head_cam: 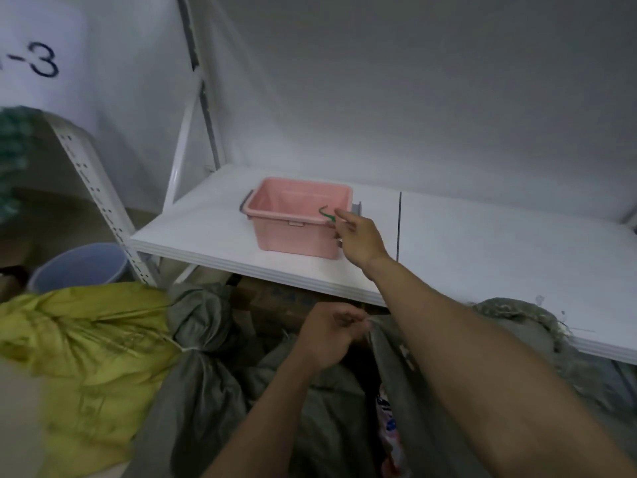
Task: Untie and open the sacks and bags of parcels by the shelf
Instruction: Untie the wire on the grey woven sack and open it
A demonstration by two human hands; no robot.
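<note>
My right hand (358,236) reaches over the near right corner of a pink plastic basket (293,215) on the white shelf (482,243) and pinches a short green tie (326,214) above the rim. Lower down, my left hand (327,336) grips the gathered edge of an open grey sack (389,367) below the shelf front. Colourful parcels (387,426) show inside that sack. A second grey sack (203,326), tied at the neck, lies to the left, and beside it is a yellow-green sack (86,346).
A pale blue bucket (79,267) stands at the left behind the yellow-green sack. A perforated white upright (100,198) leans at the left of the shelf. Another grey sack (517,319) bulges under the shelf at the right. Cardboard boxes (272,301) sit beneath the shelf.
</note>
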